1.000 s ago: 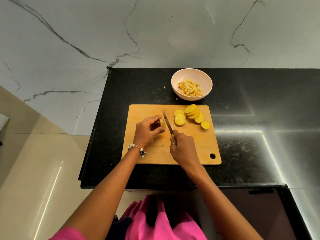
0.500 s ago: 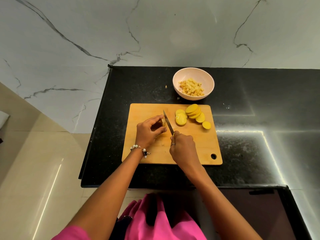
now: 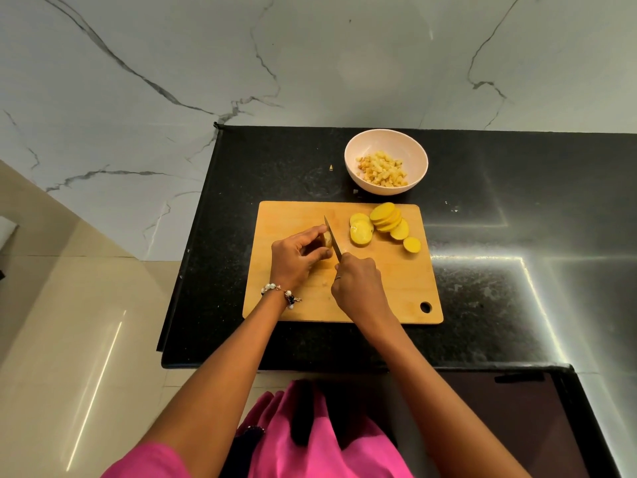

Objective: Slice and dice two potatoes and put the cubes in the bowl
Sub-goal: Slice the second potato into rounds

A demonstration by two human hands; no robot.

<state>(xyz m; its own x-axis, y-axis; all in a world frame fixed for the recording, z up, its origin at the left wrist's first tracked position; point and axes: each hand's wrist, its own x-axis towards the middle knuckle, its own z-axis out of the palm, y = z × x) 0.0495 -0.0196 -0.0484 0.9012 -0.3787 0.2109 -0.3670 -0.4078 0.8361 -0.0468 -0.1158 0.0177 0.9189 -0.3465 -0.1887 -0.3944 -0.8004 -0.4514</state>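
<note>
Slicing step: left hand [image 3: 297, 257] fingers pinch the last potato bit [image 3: 327, 240] on the board [image 3: 389, 288], right hand [image 3: 358, 282] grips the knife [image 3: 333, 240] w/ slices [image 3: 382, 226] nearby; next, prob. dice them for the bowl [image 3: 386, 139].

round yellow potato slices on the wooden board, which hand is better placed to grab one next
Probably the left hand: it pinches only a small potato end, while the right hand grips the knife.
</note>
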